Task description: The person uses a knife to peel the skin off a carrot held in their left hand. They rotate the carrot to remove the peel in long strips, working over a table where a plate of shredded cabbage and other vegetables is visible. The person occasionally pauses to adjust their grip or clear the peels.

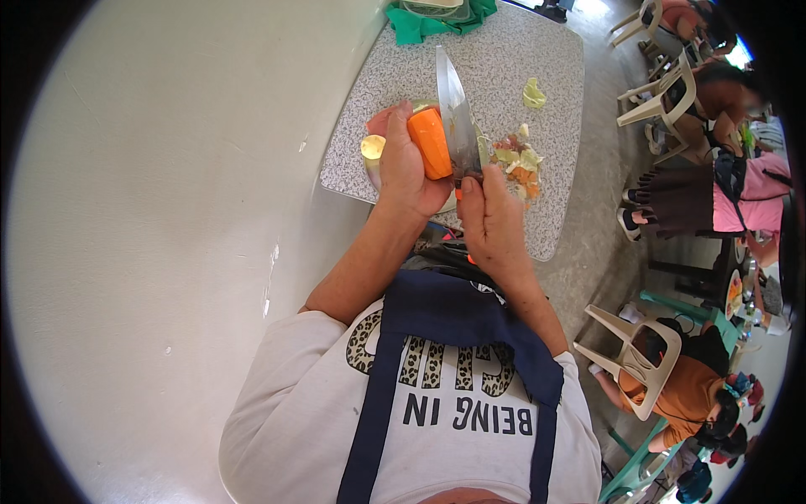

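My left hand (406, 167) holds a thick, peeled piece of carrot (431, 143) over the speckled table (491, 50). In my right hand (491, 220) is the handle of a large kitchen knife (458, 113); its broad metal blade points away from me, right beside the carrot. Behind and below my hands lies a plate, mostly hidden, with a cut yellowish vegetable piece (373, 147) and a pink item (381, 121) at its left. To the right of the knife, a small heap of vegetable peelings and scraps (521, 167) rests on the tabletop.
A pale leaf scrap (534, 93) lies near the table's right side. At the far edge, a clear container (441, 9) sits on green cloth (412, 24). A wall (189, 189) stands close on the left. Plastic chairs (655, 365) and several people occupy the right.
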Motion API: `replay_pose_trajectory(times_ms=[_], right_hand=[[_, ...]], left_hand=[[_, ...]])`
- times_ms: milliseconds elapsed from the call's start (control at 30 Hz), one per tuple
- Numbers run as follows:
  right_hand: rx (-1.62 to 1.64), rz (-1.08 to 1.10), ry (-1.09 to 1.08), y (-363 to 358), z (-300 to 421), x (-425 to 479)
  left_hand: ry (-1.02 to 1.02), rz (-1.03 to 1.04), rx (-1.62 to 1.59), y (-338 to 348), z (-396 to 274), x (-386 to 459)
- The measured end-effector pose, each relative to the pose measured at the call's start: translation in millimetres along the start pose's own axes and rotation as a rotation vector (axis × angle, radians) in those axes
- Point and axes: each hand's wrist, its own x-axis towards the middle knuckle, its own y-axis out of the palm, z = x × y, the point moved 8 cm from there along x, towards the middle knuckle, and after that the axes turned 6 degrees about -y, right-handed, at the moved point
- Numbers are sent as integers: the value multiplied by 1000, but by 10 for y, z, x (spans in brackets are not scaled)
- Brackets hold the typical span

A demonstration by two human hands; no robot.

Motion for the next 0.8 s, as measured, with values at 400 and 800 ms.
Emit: replay_pose_trajectory(times_ms=[400, 800], right_hand=[[-97, -88, -111, 33, 121, 8], [-96, -122, -149, 1, 133, -5]], left_hand=[[12, -10, 21, -5, -2, -23], [140, 17, 67, 71, -64, -76]])
